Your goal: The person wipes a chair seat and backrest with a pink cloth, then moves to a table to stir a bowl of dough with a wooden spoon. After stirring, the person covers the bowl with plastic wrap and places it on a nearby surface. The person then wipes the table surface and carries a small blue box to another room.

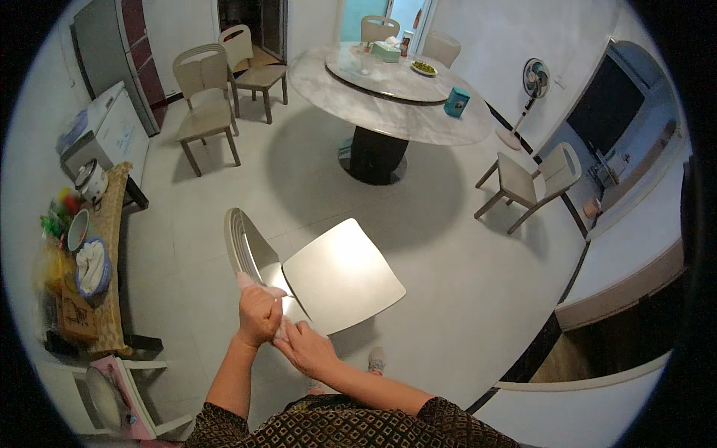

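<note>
A light-coloured chair (345, 278) stands right in front of me, its curved backrest to the left and its pale seat shining in the light. My left hand (260, 317) is closed in a fist on a pale pinkish cloth (275, 290), which pokes out above and below the fist. Close beside it, my right hand (309, 351) has its fingers closed on the lower end of the cloth. Both hands are at the chair's near side, in front of the backrest's lower part. Whether they touch the chair I cannot tell.
A round marble table (321, 93) holds a plate of green food (423, 68), a tissue box (386, 51) and a teal box (457, 101). Other chairs (205, 119) stand around. On the left is a cluttered side table (112, 299); a fan (535, 78) stands at far right.
</note>
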`<action>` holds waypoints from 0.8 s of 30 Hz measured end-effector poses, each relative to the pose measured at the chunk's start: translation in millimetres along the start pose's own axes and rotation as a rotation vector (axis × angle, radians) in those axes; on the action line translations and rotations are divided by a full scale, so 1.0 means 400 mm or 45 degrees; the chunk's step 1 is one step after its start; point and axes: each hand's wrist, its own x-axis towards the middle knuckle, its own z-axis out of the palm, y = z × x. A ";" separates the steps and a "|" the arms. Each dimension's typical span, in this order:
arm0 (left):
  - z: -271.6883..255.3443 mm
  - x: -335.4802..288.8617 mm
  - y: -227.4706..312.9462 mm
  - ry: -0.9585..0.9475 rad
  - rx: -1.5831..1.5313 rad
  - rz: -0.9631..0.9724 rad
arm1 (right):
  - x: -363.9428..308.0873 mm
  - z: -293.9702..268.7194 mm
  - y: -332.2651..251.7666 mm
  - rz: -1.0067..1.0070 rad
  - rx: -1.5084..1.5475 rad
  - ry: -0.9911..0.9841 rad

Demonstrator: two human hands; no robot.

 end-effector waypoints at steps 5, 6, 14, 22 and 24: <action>0.027 -0.002 0.159 -0.553 0.325 -0.029 | -0.079 -0.065 0.188 0.139 0.273 -0.555; 0.047 -0.006 0.187 -0.663 0.354 -0.044 | -0.098 -0.079 0.240 0.119 0.350 -0.584; 0.302 -0.051 0.331 -1.031 -0.082 -0.762 | -0.180 -0.260 0.543 0.302 0.567 -0.966; 0.416 -0.130 0.352 -0.944 -0.756 -1.387 | -0.125 -0.314 0.612 0.092 0.990 -0.984; 0.442 -0.141 0.341 -0.675 -0.916 -1.394 | -0.100 -0.287 0.612 -0.037 0.810 -0.996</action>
